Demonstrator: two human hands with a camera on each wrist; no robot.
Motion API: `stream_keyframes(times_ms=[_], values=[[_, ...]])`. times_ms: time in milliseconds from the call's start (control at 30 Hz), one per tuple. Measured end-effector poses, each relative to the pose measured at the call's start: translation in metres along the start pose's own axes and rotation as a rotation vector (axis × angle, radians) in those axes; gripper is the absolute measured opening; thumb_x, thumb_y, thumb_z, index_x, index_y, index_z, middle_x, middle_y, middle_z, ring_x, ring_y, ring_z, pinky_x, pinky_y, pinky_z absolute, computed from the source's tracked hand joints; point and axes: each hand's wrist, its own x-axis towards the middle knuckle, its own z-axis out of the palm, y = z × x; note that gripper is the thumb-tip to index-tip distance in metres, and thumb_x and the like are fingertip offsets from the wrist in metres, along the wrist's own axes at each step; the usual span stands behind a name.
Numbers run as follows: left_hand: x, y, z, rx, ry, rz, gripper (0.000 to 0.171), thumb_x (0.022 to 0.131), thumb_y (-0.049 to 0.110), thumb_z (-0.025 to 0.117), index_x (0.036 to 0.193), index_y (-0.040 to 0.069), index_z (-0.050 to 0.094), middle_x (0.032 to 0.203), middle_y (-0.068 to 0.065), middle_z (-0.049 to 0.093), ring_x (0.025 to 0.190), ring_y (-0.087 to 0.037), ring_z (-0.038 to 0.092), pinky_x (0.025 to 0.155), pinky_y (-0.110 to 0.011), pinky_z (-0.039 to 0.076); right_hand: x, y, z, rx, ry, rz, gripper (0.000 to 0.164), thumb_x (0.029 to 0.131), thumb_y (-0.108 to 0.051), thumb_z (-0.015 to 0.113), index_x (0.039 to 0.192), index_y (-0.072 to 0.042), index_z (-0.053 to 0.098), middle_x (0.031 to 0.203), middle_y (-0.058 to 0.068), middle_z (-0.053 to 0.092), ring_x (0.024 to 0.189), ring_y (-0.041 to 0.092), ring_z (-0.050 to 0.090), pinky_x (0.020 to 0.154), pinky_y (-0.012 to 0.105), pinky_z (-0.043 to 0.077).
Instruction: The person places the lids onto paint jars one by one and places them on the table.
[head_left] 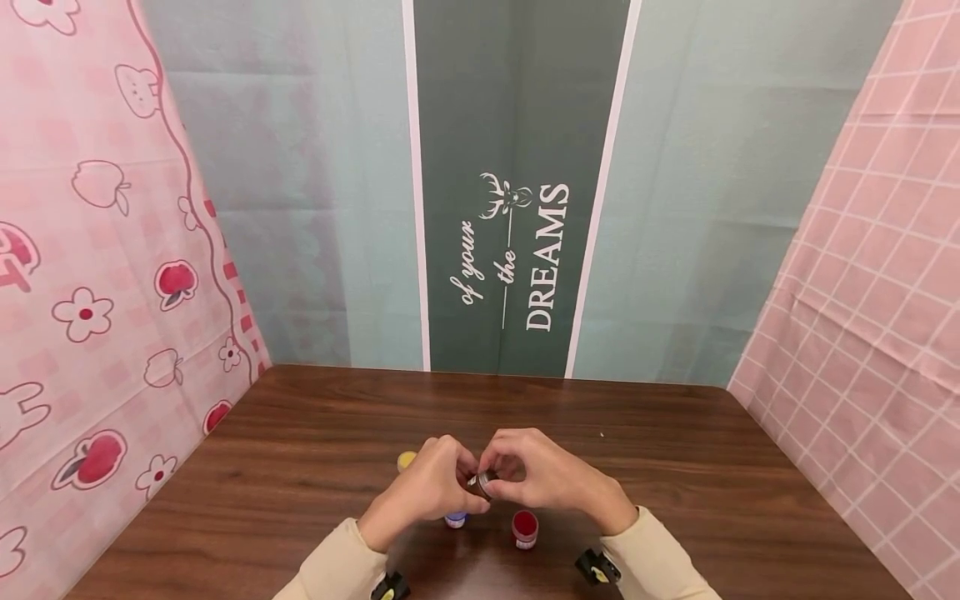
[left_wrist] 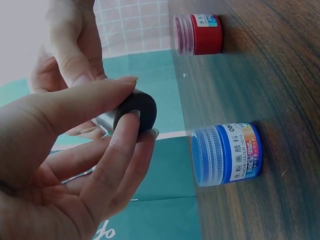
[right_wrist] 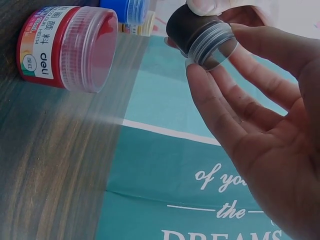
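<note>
Both hands meet at a small black paint jar with a clear ridged lid, held tilted above the table. My left hand grips the dark body, its thumb and fingers round the base in the left wrist view. On the other end, my right hand pinches the lid between thumb and fingers. Below the hands stand a blue paint jar and, to the right, a red paint jar, both with clear lids. Left of them a yellow paint jar is partly hidden behind the left hand.
The dark wooden table reaches back to a green and teal cloth with white lettering. Pink patterned cloths hang at the left and the right. A tiny white speck lies on the table.
</note>
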Motion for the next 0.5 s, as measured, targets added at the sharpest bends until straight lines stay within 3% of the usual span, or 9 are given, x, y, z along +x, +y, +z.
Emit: stream_keyframes(times_ms=[500], values=[[0.0008,-0.0012,-0.0015,0.014,0.017,0.002,0.017,0.069,0.01,0.093,0.079,0.009,0.079,0.071,0.001,0.077,0.061,0.004,0.059,0.055,-0.019,0.05,0.0,-0.0006,-0.0027,-0.003,0.006,-0.003,0.018,0.091,-0.008,0.076,0.108,-0.011,0.071,0.102,0.0,0.071,0.092,0.005,0.071,0.084,0.025,0.061]])
